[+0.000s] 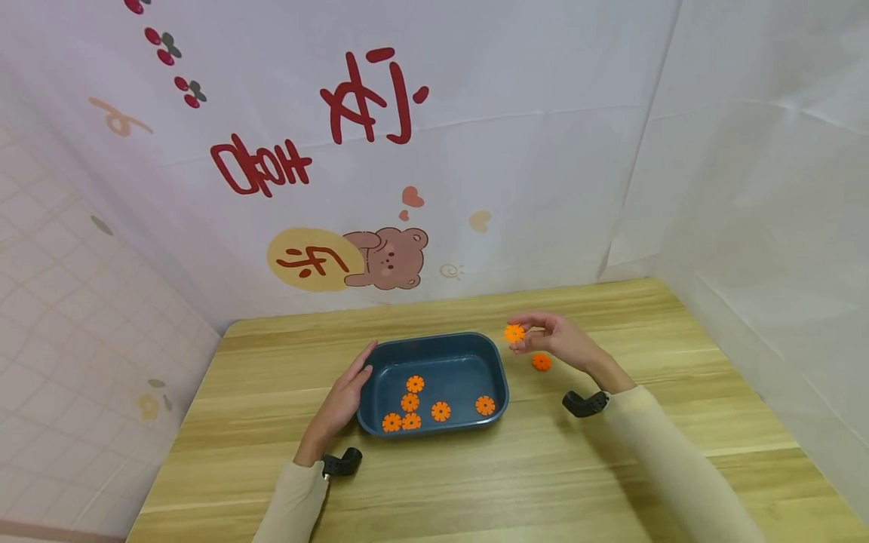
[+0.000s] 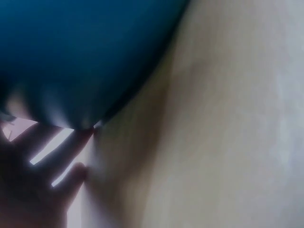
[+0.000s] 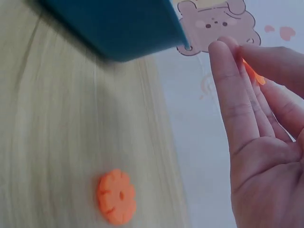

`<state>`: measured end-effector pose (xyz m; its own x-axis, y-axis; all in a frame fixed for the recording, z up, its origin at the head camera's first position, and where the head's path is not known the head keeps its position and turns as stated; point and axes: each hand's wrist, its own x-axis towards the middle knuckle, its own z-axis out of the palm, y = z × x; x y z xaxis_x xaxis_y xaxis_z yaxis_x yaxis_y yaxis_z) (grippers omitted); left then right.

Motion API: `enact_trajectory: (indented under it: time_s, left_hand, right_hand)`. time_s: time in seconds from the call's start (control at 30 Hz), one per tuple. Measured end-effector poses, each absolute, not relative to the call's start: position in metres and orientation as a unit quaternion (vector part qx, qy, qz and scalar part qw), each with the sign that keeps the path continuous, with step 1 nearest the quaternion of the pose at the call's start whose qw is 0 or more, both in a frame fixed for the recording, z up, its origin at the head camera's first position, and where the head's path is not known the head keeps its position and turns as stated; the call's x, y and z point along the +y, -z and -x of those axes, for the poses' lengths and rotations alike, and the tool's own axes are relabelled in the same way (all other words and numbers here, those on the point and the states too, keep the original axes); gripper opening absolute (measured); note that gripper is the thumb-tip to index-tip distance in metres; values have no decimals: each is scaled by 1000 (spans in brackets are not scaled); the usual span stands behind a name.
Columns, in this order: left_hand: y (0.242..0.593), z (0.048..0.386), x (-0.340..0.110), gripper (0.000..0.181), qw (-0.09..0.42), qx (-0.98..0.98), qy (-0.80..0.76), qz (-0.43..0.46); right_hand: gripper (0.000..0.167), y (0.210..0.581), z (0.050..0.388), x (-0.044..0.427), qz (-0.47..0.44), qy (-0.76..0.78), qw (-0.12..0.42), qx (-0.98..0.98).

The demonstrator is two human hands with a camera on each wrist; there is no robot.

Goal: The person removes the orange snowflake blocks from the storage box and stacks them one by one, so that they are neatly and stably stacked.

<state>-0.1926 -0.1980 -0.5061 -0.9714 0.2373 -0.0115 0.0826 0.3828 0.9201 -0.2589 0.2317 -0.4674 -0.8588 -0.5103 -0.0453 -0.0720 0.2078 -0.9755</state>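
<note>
A dark blue rectangular tray (image 1: 434,428) lies on the table with several orange notched plastic discs (image 1: 440,411) flat inside. My left hand (image 1: 342,398) rests against the tray's left end; in the left wrist view its fingers (image 2: 61,154) look fairly straight and touch the outer wall. Just beyond the tray's right end, my right hand (image 1: 558,341) pinches one orange notched disc (image 1: 514,333) between thumb and fingertips, above the table. In the right wrist view, the fingers mostly hide this disc (image 3: 254,73). Below that hand, another orange disc (image 1: 541,363) lies on the table.
The wood-grain table (image 1: 475,483) meets a white printed wall covering (image 1: 543,151) at the back, with more covering at both sides. A black wrist mount (image 1: 585,403) sits at the right wrist, another mount (image 1: 342,461) at the left.
</note>
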Motion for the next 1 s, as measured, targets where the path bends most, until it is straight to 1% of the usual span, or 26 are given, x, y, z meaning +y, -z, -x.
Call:
enact_trajectory:
  time_s: [0.13,0.2,0.37,0.57,0.7,0.9,1.0]
  left_hand:
    - [504,192,-198,49,73,820,-558,-100]
    - [495,189,-196,50,81,817,-562,-99]
    - [472,181,-191,50,93,815,-564,-97]
    - [468,180,-190,50,97,817,-560,-91]
    - [473,182,-191,50,100,815,-564,-87]
    - [499,190,-196,49,84,815,-568,-84]
    - [505,191,-198,49,77,819,-562,-86]
  right_hand:
    - [53,469,257,240,183,591,178,765]
    - [54,470,256,243,178,593,176,765]
    - [44,477,255,254,171,593,161,770]
    - [35,491,254,269,178,546,118,810]
    - [33,500,253,277,174,518,104,831]
    - [35,510,251,282,171,493,103,847]
    - [36,511,249,281,173,490,102,848]
